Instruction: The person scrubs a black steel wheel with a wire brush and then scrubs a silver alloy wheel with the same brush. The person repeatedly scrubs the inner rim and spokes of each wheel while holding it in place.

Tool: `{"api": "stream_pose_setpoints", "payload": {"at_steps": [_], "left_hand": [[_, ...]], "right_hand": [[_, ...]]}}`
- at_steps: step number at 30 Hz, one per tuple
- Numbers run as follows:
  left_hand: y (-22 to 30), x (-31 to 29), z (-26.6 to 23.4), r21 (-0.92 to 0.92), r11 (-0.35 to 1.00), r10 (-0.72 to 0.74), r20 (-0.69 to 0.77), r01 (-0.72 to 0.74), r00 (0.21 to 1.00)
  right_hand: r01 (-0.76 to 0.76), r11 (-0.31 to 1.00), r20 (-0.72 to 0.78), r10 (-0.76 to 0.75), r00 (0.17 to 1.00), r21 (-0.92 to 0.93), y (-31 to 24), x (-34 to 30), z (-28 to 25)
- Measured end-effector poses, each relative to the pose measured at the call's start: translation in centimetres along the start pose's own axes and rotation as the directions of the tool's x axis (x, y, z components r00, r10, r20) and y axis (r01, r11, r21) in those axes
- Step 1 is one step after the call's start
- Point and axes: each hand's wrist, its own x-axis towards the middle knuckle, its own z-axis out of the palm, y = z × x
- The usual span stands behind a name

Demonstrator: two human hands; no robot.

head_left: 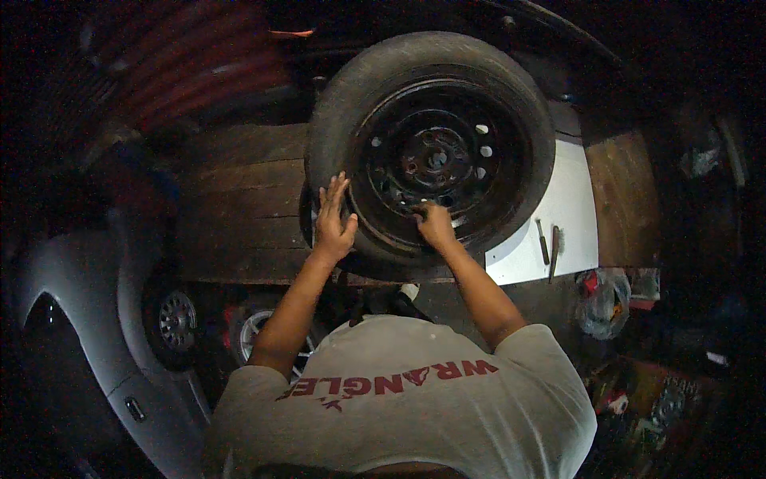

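Note:
A car tyre [528, 112] on a black steel wheel [399, 132] lies flat on the workbench in front of me, its hub opening in the middle. Against the tyre's near-left sidewall rests my left hand [335, 223], open, with the fingers stretched out toward the far side. My right hand [436, 225] reaches inside the near part of the rim, its fingers curled together. Whatever those fingers hold, if anything, is too dark and small to make out.
Two slim dark tools, one [542, 242] beside the other [555, 251], lie on a white sheet [578, 199] right of the tyre. Wooden planks [239, 191] form the bench at left. Below stand a grey car [88, 319], a wheel [177, 319] and a plastic bag [602, 307].

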Motion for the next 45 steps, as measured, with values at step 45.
{"api": "stream_pose_setpoints", "payload": {"at_steps": [45], "left_hand": [[16.5, -0.8, 45.3, -0.241, 0.863, -0.199, 0.645, 0.443, 0.738]], "right_hand": [[0.100, -0.169, 0.059, 0.739, 0.671, 0.981, 35.4, -15.4, -22.2]]}}
